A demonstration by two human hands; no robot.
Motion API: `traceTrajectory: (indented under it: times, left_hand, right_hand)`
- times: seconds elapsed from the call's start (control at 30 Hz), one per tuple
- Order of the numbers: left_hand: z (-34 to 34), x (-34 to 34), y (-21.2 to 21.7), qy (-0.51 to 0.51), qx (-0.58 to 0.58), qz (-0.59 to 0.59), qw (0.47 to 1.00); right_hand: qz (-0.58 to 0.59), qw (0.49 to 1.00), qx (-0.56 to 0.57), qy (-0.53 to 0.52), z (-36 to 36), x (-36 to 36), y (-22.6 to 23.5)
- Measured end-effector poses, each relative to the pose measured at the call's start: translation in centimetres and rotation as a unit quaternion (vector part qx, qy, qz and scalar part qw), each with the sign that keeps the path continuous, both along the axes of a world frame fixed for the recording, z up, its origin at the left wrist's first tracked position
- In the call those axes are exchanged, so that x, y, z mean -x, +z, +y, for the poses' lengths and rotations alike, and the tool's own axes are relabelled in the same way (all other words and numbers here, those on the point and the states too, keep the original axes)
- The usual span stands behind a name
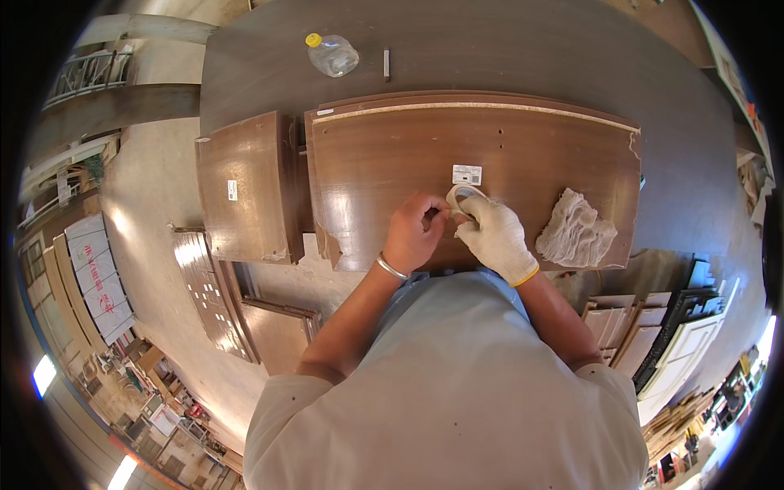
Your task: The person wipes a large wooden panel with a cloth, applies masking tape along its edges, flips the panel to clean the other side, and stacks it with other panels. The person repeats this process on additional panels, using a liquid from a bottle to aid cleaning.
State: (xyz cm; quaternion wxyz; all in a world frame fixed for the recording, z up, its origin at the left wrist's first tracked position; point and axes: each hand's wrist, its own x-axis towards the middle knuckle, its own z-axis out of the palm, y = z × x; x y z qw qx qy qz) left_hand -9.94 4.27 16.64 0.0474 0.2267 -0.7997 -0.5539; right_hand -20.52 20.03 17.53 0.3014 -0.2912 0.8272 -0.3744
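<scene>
My right hand (496, 239), in a white knit glove with a yellow cuff edge, is closed round a roll of pale tape (459, 193). Bare, with a bangle at the wrist, my left hand (414, 232) pinches at the roll's left side; whether a tape end lies between its fingertips is too small to make out. Both hands are over the near half of a large brown wood panel (392, 155). Just beyond the roll, a white label (467, 175) is stuck on the panel. A crumpled whitish rag (576, 229) lies on the panel to the right of my gloved hand.
A second brown panel stack (253, 188) sits to the left, with a gap between. At the far side of the dark table (490, 49) are a clear bottle (333, 56) with a yellow cap and a small pale stick (386, 64). More boards (633, 327) lean at lower right.
</scene>
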Motion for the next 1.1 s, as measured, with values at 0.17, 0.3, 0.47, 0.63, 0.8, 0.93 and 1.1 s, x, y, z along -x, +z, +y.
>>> traceTrajectory:
  times: [0.17, 0.3, 0.47, 0.63, 0.8, 0.93, 1.1]
  left_hand:
    - [-0.2, 0.4, -0.3, -0.004, -0.083, -0.008, 0.997]
    - [-0.1, 0.8, -0.3, 0.009, -0.094, -0.023, 0.995]
    - [-0.1, 0.9, 0.4, -0.014, -0.066, 0.068, 0.995]
    - [0.0, 0.6, 1.3, -0.047, 0.027, 0.157, 0.986]
    - [0.4, 0.1, 2.2, 0.0, 0.022, 0.174, 0.985]
    - [-2.3, 0.0, 0.7, 0.168, -0.038, 0.11, 0.979]
    - [-8.9, 2.8, -7.3, 0.224, 0.136, -0.019, 0.965]
  right_hand:
    - [-0.059, 0.998, 0.033, -0.007, 0.0, 0.6, -0.5]
    - [-0.09, 0.994, 0.05, 0.029, 0.2, 1.1, -0.2]
    - [-0.217, 0.968, 0.121, -0.043, 0.2, 1.1, 0.8]
    - [-0.334, 0.933, 0.117, -0.07, 0.4, 0.2, 0.7]
    - [-0.533, 0.81, 0.151, -0.19, 1.1, -0.5, -1.3]
    - [-0.442, 0.853, 0.149, -0.234, 2.2, -0.2, -2.7]
    - [-0.46, 0.862, 0.079, -0.199, 3.5, 0.8, -2.8]
